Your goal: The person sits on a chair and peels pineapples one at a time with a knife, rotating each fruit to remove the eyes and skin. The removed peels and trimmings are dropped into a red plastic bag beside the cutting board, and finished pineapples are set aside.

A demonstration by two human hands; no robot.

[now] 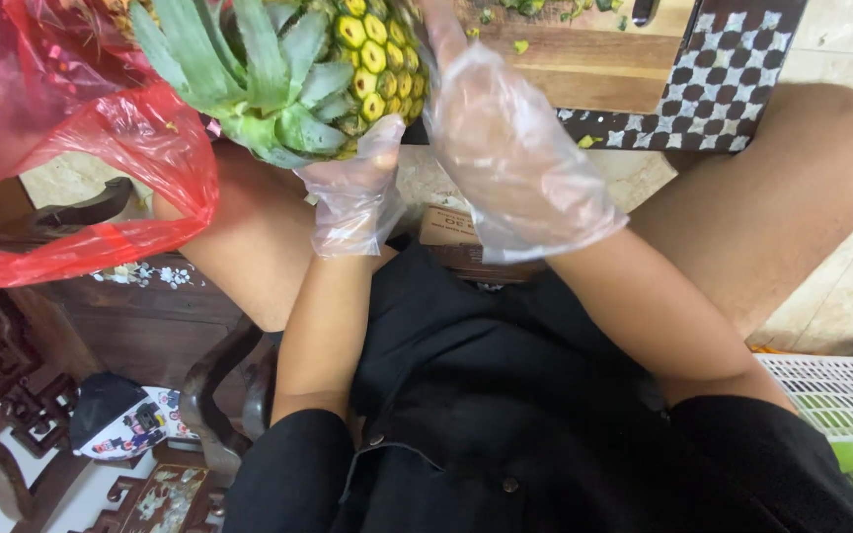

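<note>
A pineapple with a green leafy crown is held at the top of the view. My left hand, in a thin clear plastic glove, grips it from below near the crown. My right hand, also gloved, holds the yellow-green body from the right side. Both forearms reach up from my black clothing; my bare knees are spread either side.
A red plastic bag hangs at the left, touching the crown. A wooden cutting board with green scraps lies on a black-and-white checkered mat. A white plastic crate is at the right, dark carved wooden furniture at the lower left.
</note>
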